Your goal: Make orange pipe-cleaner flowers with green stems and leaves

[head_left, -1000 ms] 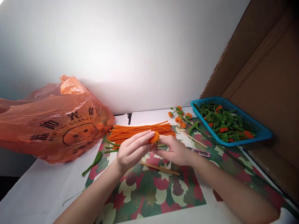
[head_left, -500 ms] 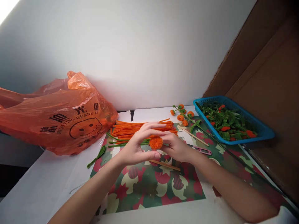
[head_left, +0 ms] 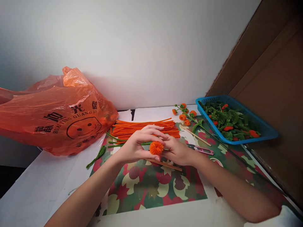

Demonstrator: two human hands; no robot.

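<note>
An orange fuzzy pipe-cleaner flower [head_left: 156, 148], round like a pompom, is held up between my two hands over the patterned sheet. My left hand [head_left: 138, 143] curls around its left side, fingers along the top edge and thumb at the bottom edge. Behind and to the right, my right hand [head_left: 178, 151] has its fingers closed at the back of the flower; its fingertips and whatever stem they pinch are hidden. Orange pipe cleaners [head_left: 144, 127] lie in a bundle beyond my hands, and several green pipe cleaners [head_left: 115, 144] lie just before them.
An orange plastic bag [head_left: 82, 110] bulges at left. At right, a blue basket [head_left: 268, 136] of green leaves stands against cardboard [head_left: 265, 78]. A finished orange flower spray [head_left: 182, 117], pink-handled scissors [head_left: 203, 150], a wooden stick [head_left: 196, 136] and a green twisted loop [head_left: 96, 157] lie around.
My left thumb and fingers have closed in on the flower, which has turned its face more toward me and shifted slightly left and down. The whole view has moved slightly.
</note>
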